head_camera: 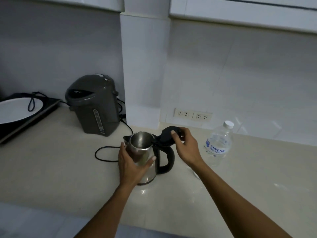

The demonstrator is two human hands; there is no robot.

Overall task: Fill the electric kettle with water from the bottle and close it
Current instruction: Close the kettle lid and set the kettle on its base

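Observation:
A steel electric kettle (149,162) with a black handle stands on the pale counter (60,169). Its black lid (167,137) is swung open to the right, and the inside looks bare metal. My left hand (131,166) is wrapped around the kettle's body from the left. My right hand (186,145) holds the raised lid by its edge. A clear water bottle (218,145) with a white cap on stands upright to the right of the kettle, apart from both hands.
A grey thermo pot (93,104) stands behind the kettle on the left, with black cords (103,152) trailing on the counter. A dark tray holding a white plate (18,109) lies at far left. Two wall sockets (193,115) sit behind. The counter's front edge runs close below.

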